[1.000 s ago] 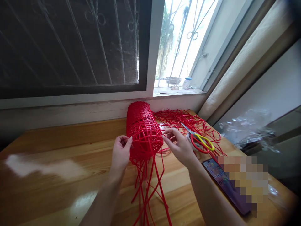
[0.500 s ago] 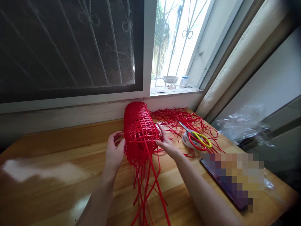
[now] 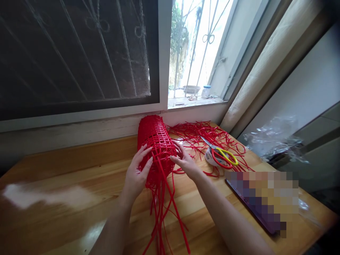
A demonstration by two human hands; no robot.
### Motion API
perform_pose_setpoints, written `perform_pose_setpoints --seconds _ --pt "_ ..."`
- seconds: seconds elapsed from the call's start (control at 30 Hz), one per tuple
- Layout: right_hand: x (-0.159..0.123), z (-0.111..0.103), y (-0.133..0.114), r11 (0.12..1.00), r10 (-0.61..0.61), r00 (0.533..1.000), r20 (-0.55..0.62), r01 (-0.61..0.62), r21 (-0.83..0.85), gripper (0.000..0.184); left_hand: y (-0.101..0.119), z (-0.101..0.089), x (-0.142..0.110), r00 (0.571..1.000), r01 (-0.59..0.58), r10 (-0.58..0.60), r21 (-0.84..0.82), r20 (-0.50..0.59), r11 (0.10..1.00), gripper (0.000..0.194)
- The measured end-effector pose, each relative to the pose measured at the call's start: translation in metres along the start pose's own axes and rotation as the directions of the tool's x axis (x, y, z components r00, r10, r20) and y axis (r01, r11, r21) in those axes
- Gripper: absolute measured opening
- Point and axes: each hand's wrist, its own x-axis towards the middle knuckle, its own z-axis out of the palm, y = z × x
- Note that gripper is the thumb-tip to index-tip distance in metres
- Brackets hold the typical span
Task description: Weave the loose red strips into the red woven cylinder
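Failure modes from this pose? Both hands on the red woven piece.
1. Loose strands trail from the woven tube toward the table edge; a forearm could snag them.
2. Scissors lie on the strand pile beside the right hand; blades may catch.
3. Left hand pressing could deform the open weave.

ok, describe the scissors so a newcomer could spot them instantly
On the wooden table under the window, look right of the red woven plastic cylinder that both hands grip. The steel scissors lie on loose red strips, resting over a white roll; only they have red and yellow handles.
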Motion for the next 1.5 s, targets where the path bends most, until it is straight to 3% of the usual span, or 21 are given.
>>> perform_pose_setpoints --seconds 0.13,0.37,0.53,0.8,1.1,1.23,1.5 --pt "0.0 0.0 -0.002 0.999 0.016 0.999 0.028 -0.015 -0.037 0.072 0.005 -0.006 0.002 0.999 -0.044 0.045 0.073 -0.02 0.996 0.034" --pt "0.005 -0.017 -0.011 0.986 -0.026 0.996 0.084 0.04 -0.164 0.054 0.007 -0.037 0.008 0.977 -0.04 0.019 0.093 0.212 0.995 0.036" --pt "0.01 -0.033 -0.03 0.955 -0.023 0.981 0.193 0.079 -0.285 0.045 0.006 -0.047 0.018 0.967 -0.071 0.034 0.139 0.252 0.988 0.038" --pt "0.017 -0.032 -0.061 0.697 -0.053 0.954 0.297 0.248 -0.673 0.039 0.023 -0.055 0.044 0.897 -0.13 0.003 0.257 0.442 0.958 0.055" --pt "0.015 -0.022 -0.063 0.512 -0.131 0.936 0.326 0.346 -0.786 0.038 0.02 -0.041 0.033 0.921 -0.125 -0.006 0.312 0.389 0.942 0.054" --pt "0.015 -0.019 -0.06 0.532 -0.131 0.941 0.312 0.332 -0.779 0.032 0.017 -0.039 0.03 0.939 -0.087 -0.012 0.271 0.344 0.959 0.048" --pt "0.016 -0.018 -0.053 0.563 -0.166 0.952 0.257 0.306 -0.768 0.027 0.014 -0.031 0.029 0.973 0.11 -0.123 0.076 0.196 0.991 0.038"
